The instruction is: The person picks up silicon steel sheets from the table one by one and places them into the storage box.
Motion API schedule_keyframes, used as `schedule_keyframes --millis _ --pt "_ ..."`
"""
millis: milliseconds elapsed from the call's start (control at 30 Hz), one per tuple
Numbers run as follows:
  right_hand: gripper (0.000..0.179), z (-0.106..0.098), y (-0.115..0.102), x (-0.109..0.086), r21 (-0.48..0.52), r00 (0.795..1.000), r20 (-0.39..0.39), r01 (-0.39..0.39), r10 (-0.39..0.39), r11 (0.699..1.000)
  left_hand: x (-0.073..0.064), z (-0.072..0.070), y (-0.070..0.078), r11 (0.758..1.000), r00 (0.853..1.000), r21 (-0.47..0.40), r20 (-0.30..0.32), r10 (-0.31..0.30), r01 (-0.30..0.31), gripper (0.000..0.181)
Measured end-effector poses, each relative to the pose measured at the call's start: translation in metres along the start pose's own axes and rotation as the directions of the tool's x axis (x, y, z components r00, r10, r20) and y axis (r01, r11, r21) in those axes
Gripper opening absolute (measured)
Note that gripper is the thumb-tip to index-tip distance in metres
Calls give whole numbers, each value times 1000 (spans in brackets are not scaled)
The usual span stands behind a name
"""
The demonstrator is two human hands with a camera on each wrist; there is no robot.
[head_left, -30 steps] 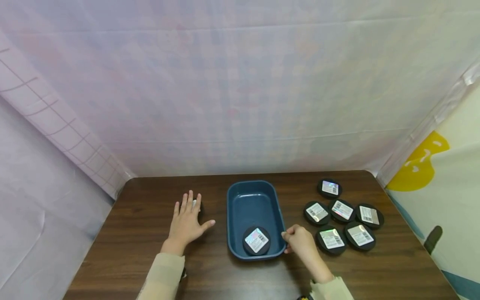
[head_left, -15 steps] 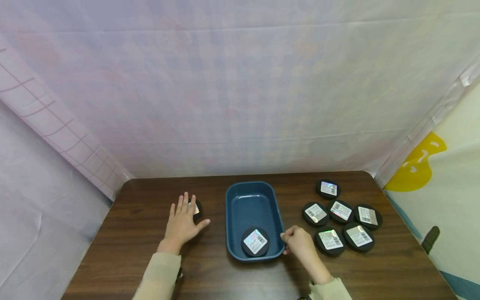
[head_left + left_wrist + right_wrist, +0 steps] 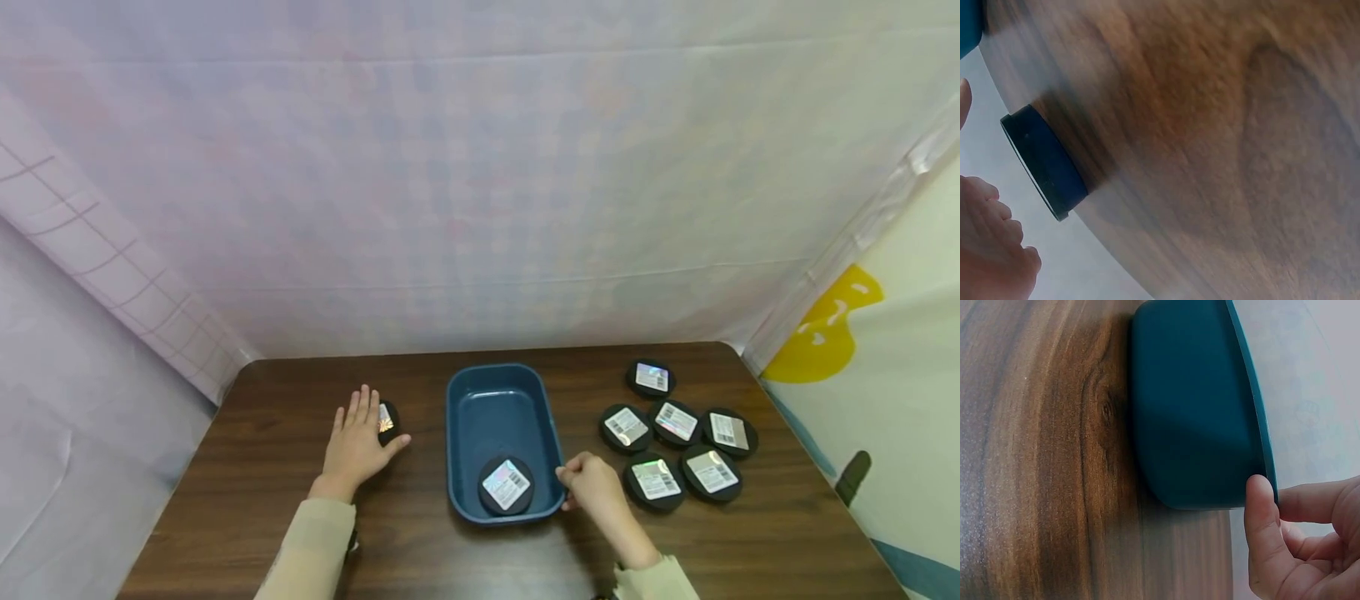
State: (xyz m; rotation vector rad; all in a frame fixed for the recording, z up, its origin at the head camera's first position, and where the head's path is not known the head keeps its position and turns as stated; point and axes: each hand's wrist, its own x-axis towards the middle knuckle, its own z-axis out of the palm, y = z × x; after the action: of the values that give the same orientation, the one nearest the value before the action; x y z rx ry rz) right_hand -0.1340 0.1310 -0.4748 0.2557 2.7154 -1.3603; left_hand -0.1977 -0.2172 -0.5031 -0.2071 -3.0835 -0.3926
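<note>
My left hand (image 3: 352, 446) is held flat with its fingers straight, at the left of the table. Beside and partly under those fingers is a black round tin (image 3: 387, 422) with a pale label. The left wrist view shows a gap between this tin (image 3: 1046, 164) and the hand (image 3: 991, 250). In the middle stands a blue rectangular bin (image 3: 495, 421), holding one labelled black tin (image 3: 506, 485) near its front end. My right hand (image 3: 594, 487) pinches the bin's rim at the front right corner. The right wrist view has thumb and finger on either side of that rim (image 3: 1266, 447).
To the right of the bin lie several more black round tins (image 3: 653, 481) with pale labels, close together. They rest on a dark brown wooden table (image 3: 247, 483). A pale patterned cloth (image 3: 480, 200) hangs behind the table's back edge.
My left hand has moved a little left, so more of the tin beside it shows. My right hand keeps its pinch on the bin's rim. The whole head view has shifted slightly.
</note>
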Motion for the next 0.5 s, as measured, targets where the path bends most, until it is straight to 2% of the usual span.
schedule_keyframes --millis 500 --pt "14 2 2 1 -6 1000 -9 16 -16 1000 4 0 -1 1000 1000 -17 22 -18 18 95"
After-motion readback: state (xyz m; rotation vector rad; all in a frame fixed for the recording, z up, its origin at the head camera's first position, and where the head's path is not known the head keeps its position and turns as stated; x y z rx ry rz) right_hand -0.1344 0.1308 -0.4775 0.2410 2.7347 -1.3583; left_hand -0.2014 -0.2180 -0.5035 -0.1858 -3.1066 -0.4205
